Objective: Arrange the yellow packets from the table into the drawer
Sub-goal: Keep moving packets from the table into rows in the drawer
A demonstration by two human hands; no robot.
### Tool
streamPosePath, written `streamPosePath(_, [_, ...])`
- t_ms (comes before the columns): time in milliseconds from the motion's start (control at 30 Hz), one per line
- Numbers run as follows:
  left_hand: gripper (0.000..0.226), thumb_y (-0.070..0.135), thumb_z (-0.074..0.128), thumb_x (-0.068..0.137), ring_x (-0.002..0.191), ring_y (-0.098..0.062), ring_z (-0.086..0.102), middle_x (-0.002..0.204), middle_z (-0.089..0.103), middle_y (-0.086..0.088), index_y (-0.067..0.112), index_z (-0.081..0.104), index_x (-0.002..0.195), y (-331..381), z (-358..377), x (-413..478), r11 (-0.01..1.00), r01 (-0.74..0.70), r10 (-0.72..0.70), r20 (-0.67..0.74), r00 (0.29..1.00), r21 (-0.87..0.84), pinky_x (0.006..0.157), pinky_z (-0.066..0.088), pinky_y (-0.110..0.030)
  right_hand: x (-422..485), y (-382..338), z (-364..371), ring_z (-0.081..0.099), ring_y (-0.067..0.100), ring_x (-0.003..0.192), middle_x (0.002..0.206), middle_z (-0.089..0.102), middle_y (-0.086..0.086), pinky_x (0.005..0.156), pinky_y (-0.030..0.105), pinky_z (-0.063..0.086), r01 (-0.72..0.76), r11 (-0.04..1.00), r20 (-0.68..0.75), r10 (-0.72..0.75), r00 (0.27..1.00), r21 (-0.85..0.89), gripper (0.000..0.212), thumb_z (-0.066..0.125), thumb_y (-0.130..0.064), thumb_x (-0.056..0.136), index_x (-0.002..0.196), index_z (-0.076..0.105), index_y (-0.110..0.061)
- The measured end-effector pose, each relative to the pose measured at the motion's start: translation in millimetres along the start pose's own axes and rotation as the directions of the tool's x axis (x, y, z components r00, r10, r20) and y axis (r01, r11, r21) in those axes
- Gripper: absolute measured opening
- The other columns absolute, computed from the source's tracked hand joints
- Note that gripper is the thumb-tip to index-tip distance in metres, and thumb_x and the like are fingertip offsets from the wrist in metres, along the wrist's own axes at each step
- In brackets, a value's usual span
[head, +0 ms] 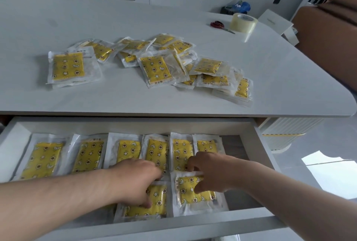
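Observation:
The white drawer (258, 144) is pulled out under the table and holds a back row of several yellow packets (88, 155) lying side by side. Two more lie in front of that row. My left hand (135, 179) rests on the front left packet (154, 202), fingers pinching its top edge. My right hand (208, 171) grips the front right packet (189, 190) by its upper edge, thumb on the yellow part. A loose pile of yellow packets (156, 66) lies on the grey-white table (116, 101), with a small stack (67, 66) apart at the left.
Red-handled scissors (220, 25) and a roll of clear tape (243, 22) lie at the table's far right, beside a white box (274, 20). A brown seat (328, 34) stands right of the table. The drawer's right end shows bare dark bottom (233, 146).

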State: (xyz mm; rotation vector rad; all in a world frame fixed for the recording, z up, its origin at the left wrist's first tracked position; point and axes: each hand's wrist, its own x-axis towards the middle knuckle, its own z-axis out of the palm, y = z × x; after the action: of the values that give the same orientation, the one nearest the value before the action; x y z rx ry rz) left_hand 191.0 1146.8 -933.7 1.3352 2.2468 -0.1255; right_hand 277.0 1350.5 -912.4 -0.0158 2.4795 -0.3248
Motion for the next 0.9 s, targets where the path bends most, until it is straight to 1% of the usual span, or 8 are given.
streamPosePath(200, [0.045,0.052,0.067,0.079,0.093,-0.013,0.051,0.106,0.056,0.007,0.024,0.055,0.111,0,-2,-3,0.998,-0.035,0.036,-0.006,0.999,0.046,0.073,0.041,-0.026,2,3,5,0.055,0.018,0.091,0.104,0.055,-0.007,0.082,0.036,0.053,0.024,0.998,0.028,-0.022,0.999,-0.064,0.037,0.071,-0.043,0.082,0.111,0.055,-0.026])
streamPosePath(333, [0.039,0.055,0.063,0.081,0.091,-0.014,0.054,0.101,0.056,0.007,0.024,0.054,0.104,0,-4,-5,0.996,-0.053,0.054,-0.011,0.998,0.077,0.075,0.046,-0.028,2,3,6,0.055,0.018,0.093,0.112,0.057,-0.004,0.079,0.031,0.051,0.045,0.992,-0.008,-0.047,0.999,-0.122,0.047,0.073,-0.045,0.080,0.116,0.052,-0.024])
streamPosePath(433, [0.035,0.053,0.060,0.085,0.089,-0.015,0.054,0.100,0.058,0.005,0.022,0.055,0.101,0,-6,-5,0.990,-0.059,0.064,-0.040,0.997,0.125,0.074,0.044,-0.029,2,3,8,0.056,0.019,0.097,0.117,0.053,-0.001,0.076,0.028,0.048,0.068,0.978,-0.055,-0.080,0.995,-0.198,0.063,0.074,-0.047,0.078,0.128,0.045,-0.021])
streamPosePath(533, [0.027,0.041,0.060,0.085,0.092,-0.014,0.049,0.098,0.051,0.007,0.022,0.053,0.102,-3,-10,-6,0.986,-0.089,0.102,-0.086,0.991,0.138,0.077,0.040,-0.026,3,5,9,0.056,0.023,0.102,0.121,0.048,0.001,0.078,0.031,0.051,0.086,0.974,-0.101,-0.109,0.989,-0.210,0.077,0.075,-0.049,0.076,0.136,0.036,-0.023])
streamPosePath(600, [0.024,0.031,0.059,0.085,0.095,-0.013,0.045,0.099,0.046,0.008,0.023,0.050,0.106,-7,-13,-5,0.977,-0.162,0.175,-0.089,0.980,0.135,0.080,0.038,-0.024,4,3,6,0.054,0.020,0.098,0.124,0.046,-0.001,0.073,0.029,0.049,0.091,0.982,-0.132,-0.114,0.985,-0.167,0.073,0.075,-0.046,0.077,0.136,0.036,-0.027])
streamPosePath(700, [0.045,0.039,0.063,0.085,0.102,-0.012,0.044,0.108,0.049,0.007,0.028,0.049,0.126,-9,-16,-7,0.950,-0.277,0.277,0.021,0.961,0.142,0.085,0.038,-0.027,4,0,4,0.049,0.015,0.091,0.120,0.052,-0.005,0.066,0.022,0.037,0.125,0.985,-0.101,-0.137,0.985,-0.122,0.061,0.076,-0.042,0.078,0.130,0.045,-0.030])
streamPosePath(767, [0.065,0.046,0.068,0.081,0.110,-0.014,0.046,0.119,0.051,0.006,0.032,0.041,0.139,-9,-14,-6,0.935,-0.309,0.295,0.100,0.950,0.172,0.088,0.038,-0.028,4,-1,5,0.048,0.012,0.090,0.119,0.056,-0.006,0.070,0.023,0.038,0.149,0.983,-0.055,-0.155,0.986,-0.103,0.059,0.077,-0.040,0.077,0.128,0.049,-0.030])
streamPosePath(900, [0.080,0.042,0.072,0.079,0.117,-0.016,0.047,0.128,0.051,0.007,0.040,0.027,0.145,-16,-10,-3,0.945,-0.307,0.295,0.118,0.948,0.111,0.092,0.039,-0.029,3,1,5,0.053,0.011,0.095,0.122,0.058,-0.007,0.080,0.027,0.047,0.150,0.985,-0.023,-0.153,0.988,-0.090,0.061,0.078,-0.038,0.078,0.131,0.048,-0.032])
